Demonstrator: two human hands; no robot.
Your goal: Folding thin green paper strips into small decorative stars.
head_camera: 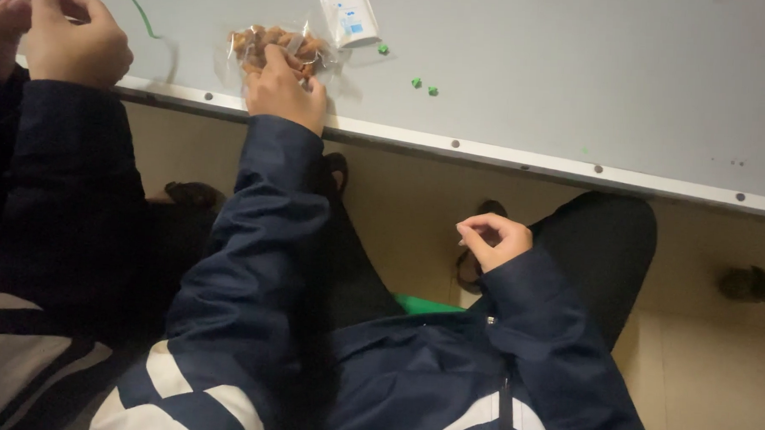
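Note:
My left hand [283, 89] reaches up onto the edge of the grey table [573, 86], fingers dipped into a clear plastic bag of brown nuts [274, 42]. My right hand [493, 240] hovers below the table over my lap, fingers curled with thumb and forefinger pinched together; whether anything small sits between them I cannot tell. Both arms wear dark blue jacket sleeves with white patches.
A white tube-shaped package [347, 12] lies just beyond the bag. Small green bits [423, 86] and green strips [144, 16] are scattered on the table. Another person's hands [54, 30] in dark sleeves work at the table's left edge. Feet rest on the floor below.

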